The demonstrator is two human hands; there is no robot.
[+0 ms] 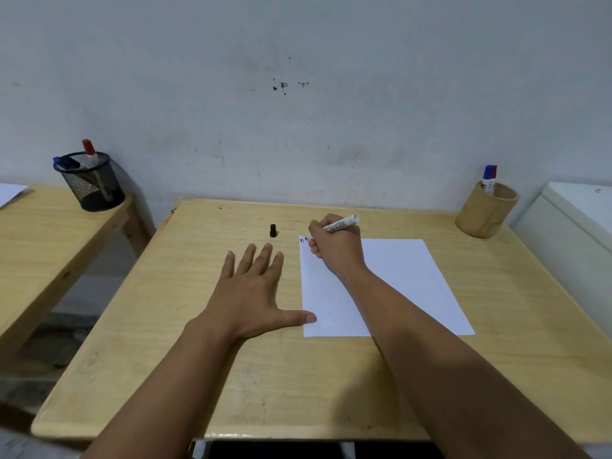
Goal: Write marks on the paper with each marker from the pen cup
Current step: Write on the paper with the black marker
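At paper's [407,279] far-left corner, right hand [336,250] fingers gripping "marker"-labelled marker [341,224], left hand [251,293] flat, empty

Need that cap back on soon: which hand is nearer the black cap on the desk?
Left. The left hand lies flat just below the black cap; the right hand is off to its right, holding the marker.

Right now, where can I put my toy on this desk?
Bare wood lies near the front edge of the desk, and between the paper and wooden cup. It's crowded around the left hand, black cap and right hand.
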